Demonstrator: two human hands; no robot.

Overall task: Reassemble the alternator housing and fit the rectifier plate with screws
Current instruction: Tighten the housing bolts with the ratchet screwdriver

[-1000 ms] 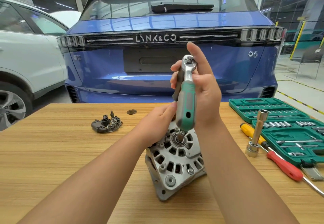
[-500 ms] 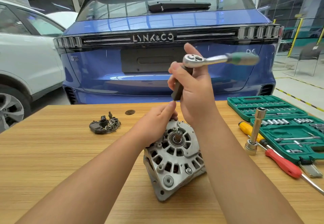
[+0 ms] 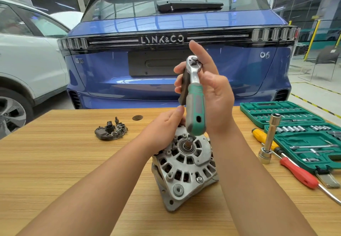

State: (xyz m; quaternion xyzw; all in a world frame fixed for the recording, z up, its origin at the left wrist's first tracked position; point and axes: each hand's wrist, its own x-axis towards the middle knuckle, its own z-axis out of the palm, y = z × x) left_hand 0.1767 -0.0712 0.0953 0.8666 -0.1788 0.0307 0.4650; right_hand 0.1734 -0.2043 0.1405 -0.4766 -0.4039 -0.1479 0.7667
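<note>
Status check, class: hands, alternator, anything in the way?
Right hand grips ratchet. Left hand steadies alternator on table. Rectifier plate aside, unfitted. Nothing blocking.

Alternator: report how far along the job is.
Done: the alternator stands on the table with its housing halves together. In hand: the left hand steadies it while the right hand holds a ratchet upright on an extension. Left: the rectifier plate lies apart, unfitted.
</note>
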